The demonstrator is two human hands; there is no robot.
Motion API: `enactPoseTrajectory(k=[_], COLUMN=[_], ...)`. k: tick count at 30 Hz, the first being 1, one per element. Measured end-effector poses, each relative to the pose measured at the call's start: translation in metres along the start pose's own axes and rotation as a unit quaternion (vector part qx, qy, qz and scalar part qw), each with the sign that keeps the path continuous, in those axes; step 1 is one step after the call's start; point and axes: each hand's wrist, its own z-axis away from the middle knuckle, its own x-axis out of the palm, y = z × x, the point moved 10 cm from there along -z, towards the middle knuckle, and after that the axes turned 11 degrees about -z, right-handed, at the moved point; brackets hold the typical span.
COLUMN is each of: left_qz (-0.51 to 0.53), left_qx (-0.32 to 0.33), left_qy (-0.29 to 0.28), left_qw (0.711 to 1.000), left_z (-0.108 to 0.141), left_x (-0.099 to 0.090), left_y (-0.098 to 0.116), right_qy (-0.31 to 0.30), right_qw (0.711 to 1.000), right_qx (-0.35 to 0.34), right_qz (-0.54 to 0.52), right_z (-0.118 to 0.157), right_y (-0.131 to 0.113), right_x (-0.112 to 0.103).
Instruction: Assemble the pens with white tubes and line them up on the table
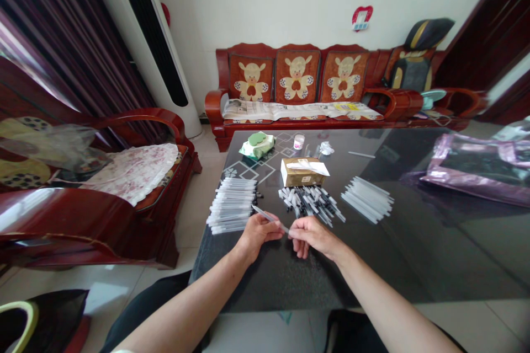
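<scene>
My left hand (261, 233) is closed around a slim translucent pen (264, 213), which slants down to the right with one end pointing up and away. At its lower end, the thumb and forefinger of my right hand (311, 235) are pinched together. Whether that end carries a cap is hidden by the fingers. Left of my hands lies a neat row of pens (232, 204) with dark tips. A loose heap of short white and black pen parts (312, 202) is just beyond my hands. Farther right lies a stack of clear pen barrels (367, 199).
On the dark table (414, 265) stand a tissue box (304, 177), a green wipes pack (257, 146) and a small white tub (298, 142). Crumpled tissue (327, 148) and a lone barrel (361, 155) lie behind. A purple plastic bag (476, 174) covers the right side.
</scene>
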Motion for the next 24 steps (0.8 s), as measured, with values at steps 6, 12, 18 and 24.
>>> enactPoseTrajectory(k=[6, 12, 18, 24], left_qz=[-0.014, -0.015, -0.01, -0.022], left_qx=[0.007, 0.024, 0.047, 0.034], left_qy=[0.004, 0.085, 0.081, 0.064], left_qw=[1.0, 0.996, 0.996, 0.997], left_z=[-0.001, -0.003, -0.004, -0.006], left_x=[-0.002, -0.024, -0.03, -0.024], left_y=[0.0, 0.01, 0.016, 0.012], right_qy=[-0.007, -0.007, -0.014, -0.022], right_qw=[1.0, 0.999, 0.999, 0.998], right_qx=[0.007, 0.026, 0.033, 0.046], right_qz=[0.019, 0.03, 0.037, 0.045], right_z=[0.002, 0.003, 0.002, 0.002], right_y=[0.0, 0.003, 0.008, 0.013], right_x=[0.003, 0.003, 0.003, 0.005])
